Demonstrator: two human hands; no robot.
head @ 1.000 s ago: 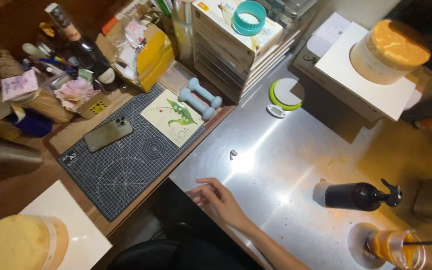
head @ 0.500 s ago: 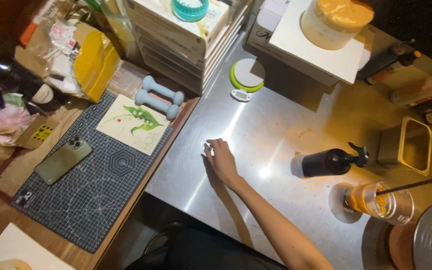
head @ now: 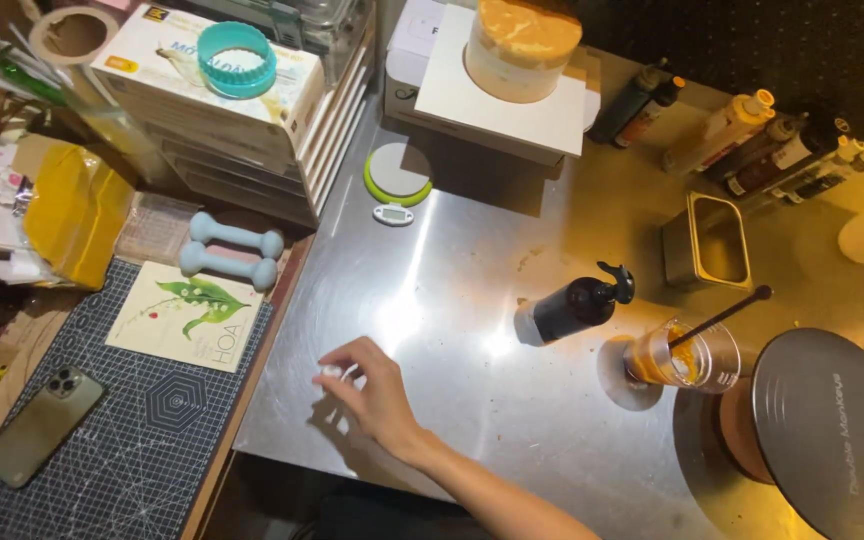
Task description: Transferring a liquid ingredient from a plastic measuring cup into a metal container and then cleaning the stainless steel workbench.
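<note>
One hand (head: 377, 395), apparently the right, is reaching in from the near edge over the steel desk (head: 472, 260); the other hand is not showing in the head view. The fingers (head: 344, 372) are lying nearly closed around a small whitish object (head: 329, 371) at the near-left part of the desk, just beside the edge that meets the cutting mat (head: 122, 420). The view is too coarse to tell whether the fingers are pinching the object or only touching it. Judging by size, the object is looking very light, hard and smooth, likely to skid on polished metal, so a fingertip pinch across its short sides would be suiting it best. To the right, well apart, a black pump bottle (head: 574, 305) is lying tipped, near a clear cup of amber liquid (head: 680, 357) with a dark stirring stick (head: 720, 315). A green round scale (head: 398, 172) is sitting far behind.
</note>
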